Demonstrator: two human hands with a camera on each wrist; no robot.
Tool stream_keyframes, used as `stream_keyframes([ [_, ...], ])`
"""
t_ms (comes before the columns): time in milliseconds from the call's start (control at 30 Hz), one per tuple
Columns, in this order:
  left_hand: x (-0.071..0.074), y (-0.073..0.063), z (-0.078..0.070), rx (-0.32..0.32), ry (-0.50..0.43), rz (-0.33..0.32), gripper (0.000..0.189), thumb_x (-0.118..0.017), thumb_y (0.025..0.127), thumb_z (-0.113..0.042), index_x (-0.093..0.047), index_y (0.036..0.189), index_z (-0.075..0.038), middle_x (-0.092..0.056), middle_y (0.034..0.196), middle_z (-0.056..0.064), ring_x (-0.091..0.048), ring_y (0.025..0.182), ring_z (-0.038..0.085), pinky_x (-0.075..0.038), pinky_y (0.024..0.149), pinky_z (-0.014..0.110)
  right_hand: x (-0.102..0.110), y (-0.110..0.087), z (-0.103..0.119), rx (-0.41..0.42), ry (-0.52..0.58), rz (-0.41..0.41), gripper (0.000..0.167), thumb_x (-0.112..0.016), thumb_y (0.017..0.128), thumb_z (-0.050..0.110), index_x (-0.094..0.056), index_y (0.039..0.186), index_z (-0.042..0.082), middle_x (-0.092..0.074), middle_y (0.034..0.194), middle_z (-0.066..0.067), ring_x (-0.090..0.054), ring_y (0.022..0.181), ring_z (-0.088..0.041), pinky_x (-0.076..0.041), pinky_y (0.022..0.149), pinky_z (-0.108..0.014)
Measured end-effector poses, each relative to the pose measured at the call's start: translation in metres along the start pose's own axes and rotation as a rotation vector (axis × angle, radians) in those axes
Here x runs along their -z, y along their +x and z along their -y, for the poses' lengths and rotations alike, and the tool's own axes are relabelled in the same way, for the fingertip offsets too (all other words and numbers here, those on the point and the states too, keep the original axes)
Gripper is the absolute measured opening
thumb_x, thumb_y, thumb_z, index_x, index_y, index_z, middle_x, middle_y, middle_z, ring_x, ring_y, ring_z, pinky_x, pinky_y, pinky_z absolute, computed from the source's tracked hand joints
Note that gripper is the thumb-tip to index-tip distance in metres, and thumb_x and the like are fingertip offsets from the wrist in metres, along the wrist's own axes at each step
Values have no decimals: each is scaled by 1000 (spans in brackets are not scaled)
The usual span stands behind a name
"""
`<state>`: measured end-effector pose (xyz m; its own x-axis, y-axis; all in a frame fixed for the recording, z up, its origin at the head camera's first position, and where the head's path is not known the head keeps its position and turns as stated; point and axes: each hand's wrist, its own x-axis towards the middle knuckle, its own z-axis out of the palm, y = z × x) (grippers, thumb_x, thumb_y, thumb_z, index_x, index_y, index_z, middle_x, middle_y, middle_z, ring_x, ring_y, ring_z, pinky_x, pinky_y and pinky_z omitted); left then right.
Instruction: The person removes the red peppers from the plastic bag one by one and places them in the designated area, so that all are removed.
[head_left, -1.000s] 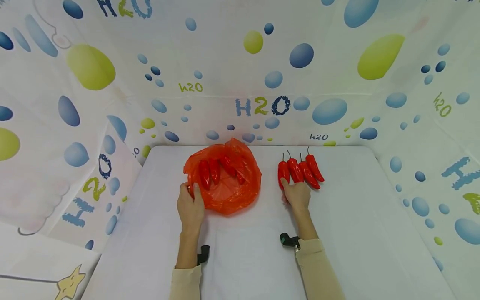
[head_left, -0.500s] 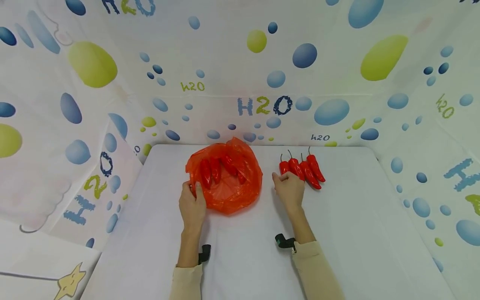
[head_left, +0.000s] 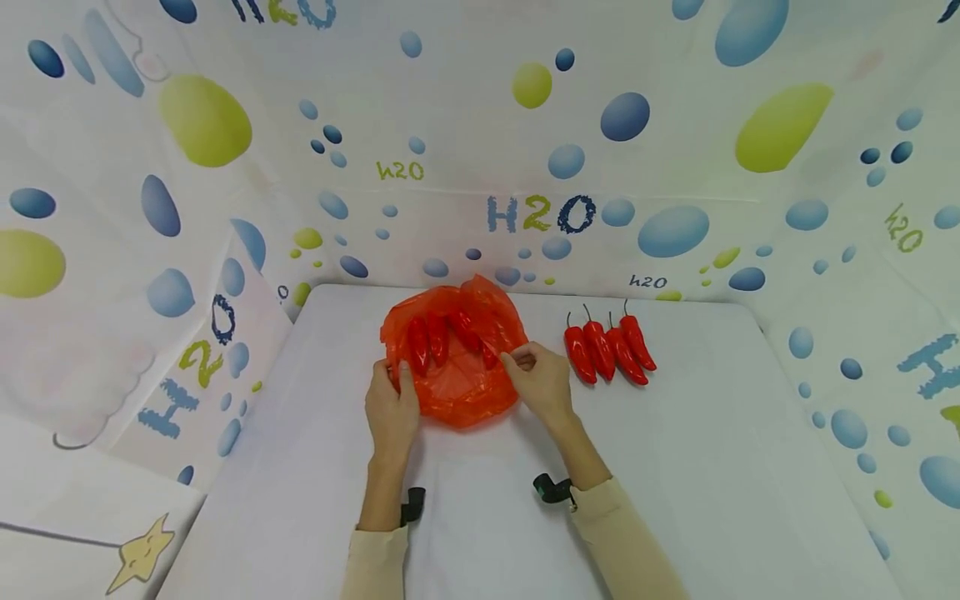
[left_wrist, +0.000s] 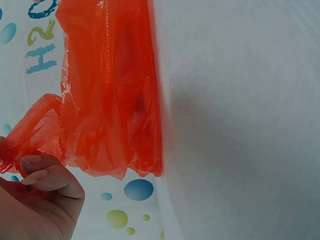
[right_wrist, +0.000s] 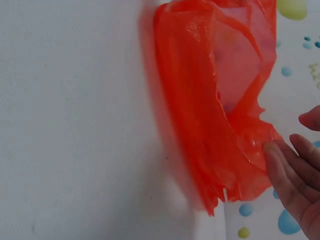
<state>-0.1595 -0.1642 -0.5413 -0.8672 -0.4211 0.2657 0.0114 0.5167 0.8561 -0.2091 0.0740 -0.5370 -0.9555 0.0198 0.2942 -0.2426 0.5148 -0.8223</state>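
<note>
An orange-red plastic bag (head_left: pixel 465 396) lies open on the table, several red chili peppers (head_left: pixel 437 337) showing inside it. My left hand (head_left: pixel 392 412) pinches the bag's left edge; the left wrist view shows thin film (left_wrist: pixel 35 127) gathered between thumb and curled fingers. At the opposite edge my right hand (head_left: pixel 546 387) pinches the film with thumb and index fingertip, the other fingers spread apart in the right wrist view. To the right, several more red chili peppers (head_left: pixel 597 350) lie side by side on the table, stems pointing away.
The white table (head_left: pixel 720 467) stretches around the bag. Behind and at both sides hang white curtains (head_left: pixel 675 167) printed with blue and green drops. A small dark wrist camera (head_left: pixel 553 489) sits on the right forearm, another on the left.
My right hand has left the row of chili peppers and moved left to the bag's right edge. My left hand has kept its grip on the bag. The view has shifted slightly.
</note>
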Motion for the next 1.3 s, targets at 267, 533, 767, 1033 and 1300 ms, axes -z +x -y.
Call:
stream_keyframes([
  [267,0,0,0,7,9,4,40,-48,110,-33,-54,129,3,-65,109,19,-61,93,35,-54,84,46,-21,0,5,-15,-52,106,22,-77,95,29,-77,108,11,-78,100,-1,-72,94,-19,-61,83,-34],
  [533,0,0,0,47,22,11,38,-50,110,-32,-53,131,-1,-65,109,17,-61,94,32,-56,86,45,-34,4,0,-33,-83,147,30,-75,96,28,-75,117,7,-77,103,-5,-67,98,-24,-60,86,-39],
  [767,1,1,3,36,13,6,40,-48,110,-36,-54,130,-1,-65,106,15,-59,90,31,-54,80,42,-43,11,-9,-15,-131,175,34,-75,95,26,-70,124,8,-73,114,-5,-65,102,-24,-58,92,-40],
  [1033,1,0,3,34,17,10,41,-47,111,-37,-54,130,-1,-65,106,16,-59,90,31,-54,81,42,-55,22,-12,-52,-150,175,50,-74,95,24,-60,139,3,-67,129,-11,-63,115,-27,-56,99,-42],
  [1300,3,0,1,37,21,8,39,-48,111,-35,-54,129,-1,-65,106,16,-59,91,32,-55,83,43,-67,33,-17,-106,-229,141,56,-74,94,28,-57,138,-3,-65,129,-17,-62,118,-33,-52,104,-45],
])
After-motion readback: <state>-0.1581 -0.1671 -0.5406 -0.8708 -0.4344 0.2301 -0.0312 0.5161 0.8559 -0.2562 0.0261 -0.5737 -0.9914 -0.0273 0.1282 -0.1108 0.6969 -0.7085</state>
